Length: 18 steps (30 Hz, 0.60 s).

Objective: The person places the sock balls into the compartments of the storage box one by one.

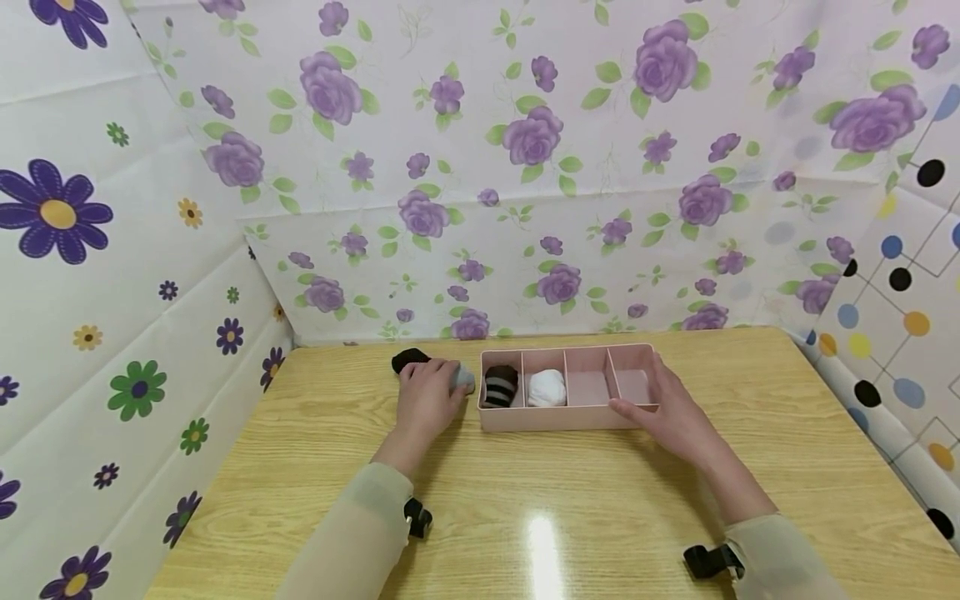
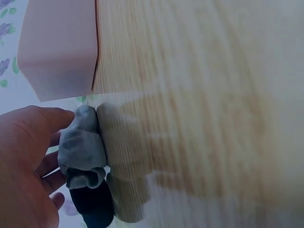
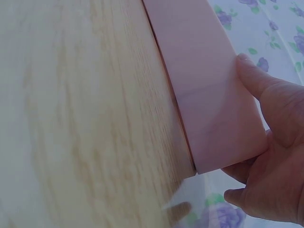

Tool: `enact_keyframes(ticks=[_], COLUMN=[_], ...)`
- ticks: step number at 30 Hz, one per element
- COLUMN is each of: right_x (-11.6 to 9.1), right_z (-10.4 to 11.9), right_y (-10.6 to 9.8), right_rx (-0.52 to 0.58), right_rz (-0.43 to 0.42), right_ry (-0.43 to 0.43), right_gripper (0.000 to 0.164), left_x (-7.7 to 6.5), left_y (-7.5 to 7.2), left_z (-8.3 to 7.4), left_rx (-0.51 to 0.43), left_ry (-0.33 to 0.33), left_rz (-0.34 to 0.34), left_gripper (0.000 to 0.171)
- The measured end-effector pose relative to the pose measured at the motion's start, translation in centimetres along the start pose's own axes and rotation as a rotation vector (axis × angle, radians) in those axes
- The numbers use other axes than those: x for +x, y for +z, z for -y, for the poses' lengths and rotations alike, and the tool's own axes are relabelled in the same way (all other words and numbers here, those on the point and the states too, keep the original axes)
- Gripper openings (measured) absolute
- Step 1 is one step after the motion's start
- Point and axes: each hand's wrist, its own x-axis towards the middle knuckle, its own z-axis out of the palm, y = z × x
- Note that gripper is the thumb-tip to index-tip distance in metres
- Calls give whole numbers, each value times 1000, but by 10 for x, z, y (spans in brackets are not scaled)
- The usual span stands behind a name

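Note:
A long pink box with compartments stands on the table. In its leftmost compartment sits a dark sock with grey stripes, rolled up, and beside that one a rolled white sock. The two compartments on the right hold nothing. My left hand is around a rolled grey-blue sock just left of the box, thumb at one end and fingers along its far side. A black sock lies next to it. My right hand grips the box's right end, thumb over the front rim.
The wooden table runs back to a flowered cloth wall. Patterned cloth also hangs at the left and right sides. A black strap mount shows at the left wrist and another at the right.

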Motion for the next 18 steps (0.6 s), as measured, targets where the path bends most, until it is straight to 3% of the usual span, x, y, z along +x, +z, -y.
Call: enact_keyframes(ticks=[10, 18], right_x=[-1, -1], right_z=[3, 3], right_y=[0, 0], right_rx=[27, 18], right_rz=[4, 7], right_ry=[15, 28], right_gripper=[127, 128], left_x=[-5, -10], left_y=[-1, -4], left_z=[3, 5], left_rx=[8, -47], left_ry=[-47, -70], left_rz=[14, 51], left_gripper=[52, 59])
